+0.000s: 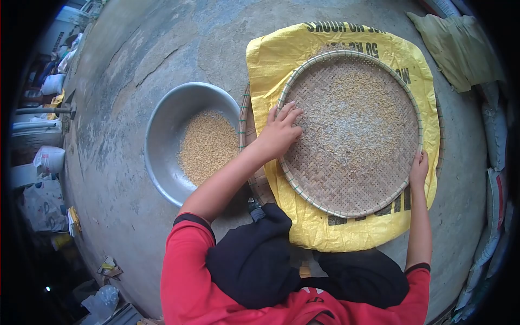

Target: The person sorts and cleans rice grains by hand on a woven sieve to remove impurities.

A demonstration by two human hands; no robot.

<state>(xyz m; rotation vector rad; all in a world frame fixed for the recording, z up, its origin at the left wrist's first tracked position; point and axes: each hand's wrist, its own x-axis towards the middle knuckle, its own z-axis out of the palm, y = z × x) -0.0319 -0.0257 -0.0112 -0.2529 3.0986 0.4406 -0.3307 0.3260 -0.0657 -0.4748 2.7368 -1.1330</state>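
Note:
A round woven bamboo winnowing tray [346, 189] lies over a yellow sack, with unhusked rice grains [360, 122] and whitish bits scattered thinly across its weave. My left hand [281, 130] is at the tray's left rim, fingers apart and slightly bent, reaching just inside the edge; nothing shows in it. On the opposite side, my right hand [418, 169] grips the right rim, its fingers partly hidden beneath. Left of the tray stands a metal basin [162, 138] holding a heap of similar grain [208, 146].
The yellow sack [309, 233] covers another woven tray [245, 122], whose edge shows on both sides. Concrete floor [119, 162] surrounds everything. Filled sacks [493, 135] line the right side, and a folded tan sack [457, 51] lies at upper right. Assorted containers and bags [46, 189] crowd the left edge.

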